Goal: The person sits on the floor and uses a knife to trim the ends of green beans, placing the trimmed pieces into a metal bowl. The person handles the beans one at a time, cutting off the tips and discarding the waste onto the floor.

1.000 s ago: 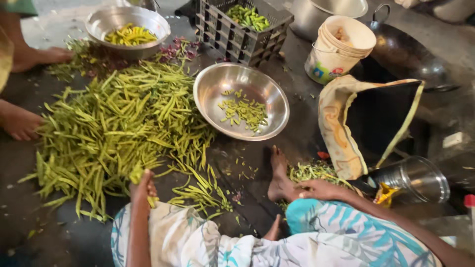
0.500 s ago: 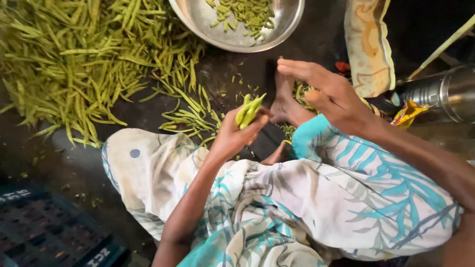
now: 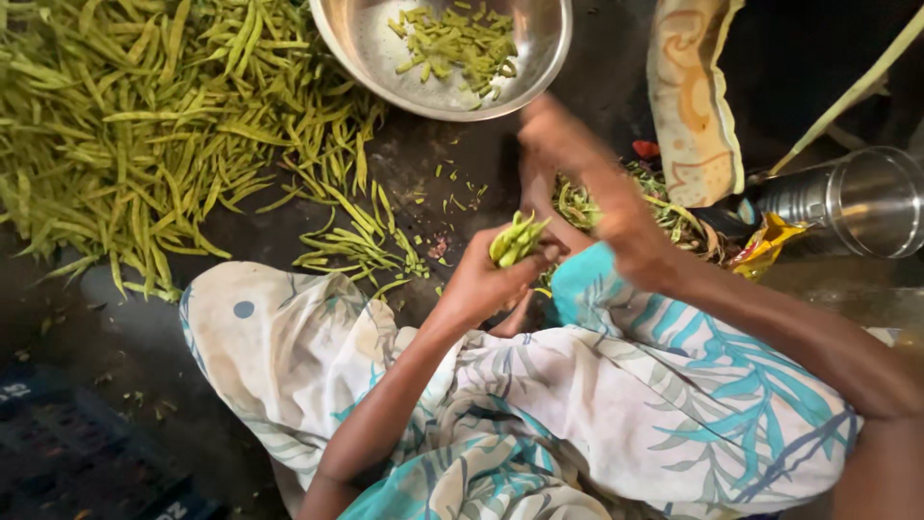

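— Since half a second ago, the right hand [image 3: 587, 183] has lifted off the scraps [image 3: 616, 207] by the foot; it's blurred, so I cannot tell its grip.
— And the left hand [image 3: 486, 279]?
— Clenched round a bunch of beans [image 3: 517, 239], above the lap.
— Progress?
— I'd judge early: few cut pieces in the bowl [image 3: 539, 58], while a big pile [image 3: 144, 125] waits on the floor.

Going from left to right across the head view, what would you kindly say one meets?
Heap of green beans → left hand gripping a bunch of beans → blurred right hand → patterned cloth → steel cup on its side.
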